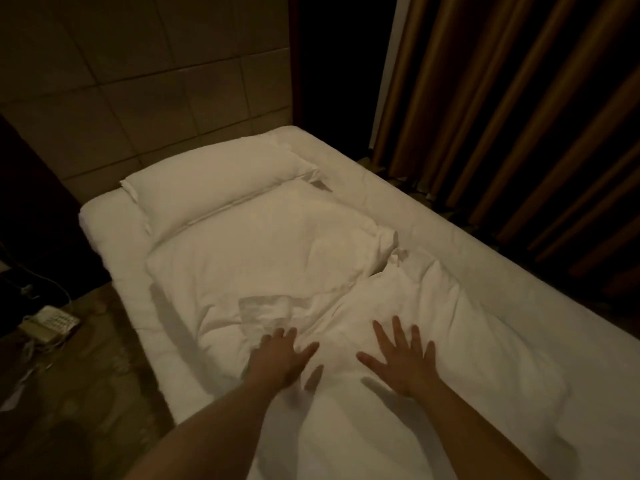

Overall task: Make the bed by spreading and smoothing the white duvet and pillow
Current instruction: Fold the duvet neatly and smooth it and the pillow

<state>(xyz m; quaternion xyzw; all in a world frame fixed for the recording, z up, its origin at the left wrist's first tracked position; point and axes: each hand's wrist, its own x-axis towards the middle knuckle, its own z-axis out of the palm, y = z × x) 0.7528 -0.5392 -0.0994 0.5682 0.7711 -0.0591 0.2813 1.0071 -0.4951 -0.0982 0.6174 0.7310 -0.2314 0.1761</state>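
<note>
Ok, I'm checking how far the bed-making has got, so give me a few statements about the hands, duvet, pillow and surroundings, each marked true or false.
1. Both hands lie flat with fingers spread on the duvet. True: the left hand and right hand press on it.
2. The duvet is already smooth. False: it is bunched and creased in the middle of the bed.
3. A pillow lies at the head of the bed by the tiled wall. True.
4. The curtains hang on the person's left. False: they hang along the right side of the bed.
5. A telephone sits on the pillow. False: it sits on the floor left of the bed.
</note>
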